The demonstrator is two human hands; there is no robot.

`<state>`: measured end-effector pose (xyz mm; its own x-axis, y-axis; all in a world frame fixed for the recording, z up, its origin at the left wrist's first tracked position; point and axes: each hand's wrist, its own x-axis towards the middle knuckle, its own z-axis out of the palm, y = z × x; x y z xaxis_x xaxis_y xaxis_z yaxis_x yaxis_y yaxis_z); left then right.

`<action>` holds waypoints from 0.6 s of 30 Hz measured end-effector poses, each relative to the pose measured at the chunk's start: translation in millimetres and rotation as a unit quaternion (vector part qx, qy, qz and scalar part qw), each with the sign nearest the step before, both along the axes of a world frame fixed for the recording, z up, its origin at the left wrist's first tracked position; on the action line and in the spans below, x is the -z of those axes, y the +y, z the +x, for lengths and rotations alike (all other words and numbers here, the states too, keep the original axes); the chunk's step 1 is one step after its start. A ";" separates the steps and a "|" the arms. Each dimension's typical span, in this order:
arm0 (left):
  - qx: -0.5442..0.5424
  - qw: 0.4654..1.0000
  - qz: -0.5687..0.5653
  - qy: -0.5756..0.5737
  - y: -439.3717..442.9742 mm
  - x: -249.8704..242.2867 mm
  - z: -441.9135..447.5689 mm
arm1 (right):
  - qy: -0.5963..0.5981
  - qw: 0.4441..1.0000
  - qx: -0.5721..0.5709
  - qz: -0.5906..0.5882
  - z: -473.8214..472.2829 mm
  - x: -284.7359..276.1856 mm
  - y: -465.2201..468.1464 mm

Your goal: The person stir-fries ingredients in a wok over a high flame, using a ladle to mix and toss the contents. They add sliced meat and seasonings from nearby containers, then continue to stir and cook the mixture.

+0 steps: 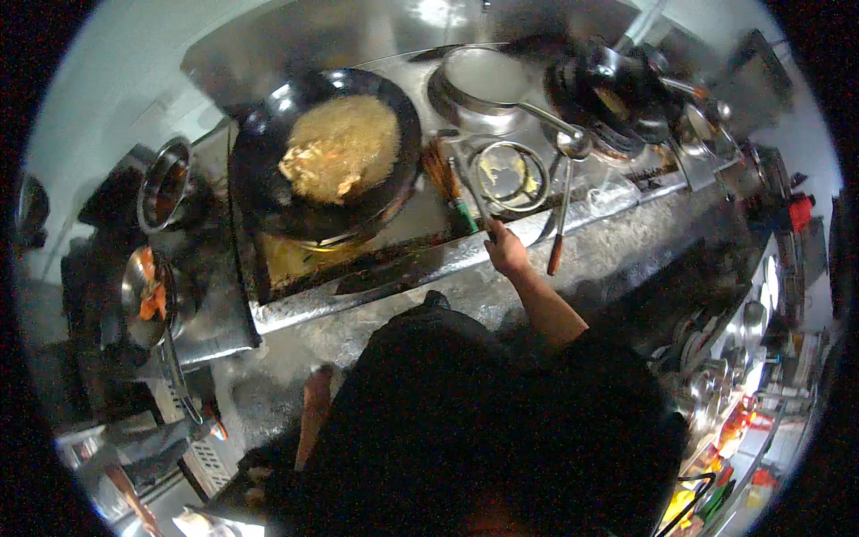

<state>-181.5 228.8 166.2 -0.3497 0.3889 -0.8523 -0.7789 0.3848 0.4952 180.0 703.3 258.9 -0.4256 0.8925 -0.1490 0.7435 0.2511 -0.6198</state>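
Note:
A large black wok (258, 208) sits at the upper left, with pieces of food frying in foamy oil (356, 141). At the stove's front edge, my right hand (507, 248) is closed around the handle of a round metal skimmer (515, 176), whose rim bears yellowish bits. Just left of that hand lies a bristle brush with a green grip (463, 215). A ladle with a wooden handle end (556, 255) rests to its right. My left hand (321, 377) hangs low beside my body, away from the stove; its fingers are blurred and dark.
Behind the skimmer, a metal strainer (486, 72) rests on a round pot. Another dark wok (611, 101) stands at the upper right. On the left are a metal bowl (164, 184) and a pan with orange pieces (137, 329). The stove's metal front edge (402, 274) runs before me. Another person's forearm (131, 500) shows lower left.

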 end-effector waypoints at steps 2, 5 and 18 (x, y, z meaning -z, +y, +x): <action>0.004 0.997 0.075 -0.007 55.9 -28.8 -6.3 | -0.079 0.986 0.110 0.100 35.5 15.7 18.1; -0.041 0.969 0.241 0.019 133.4 -90.0 11.2 | -0.188 0.928 0.258 0.191 116.5 35.5 45.6; -0.121 0.976 0.178 -0.035 297.1 -172.9 2.5 | 0.030 0.951 0.282 0.119 216.8 77.3 83.3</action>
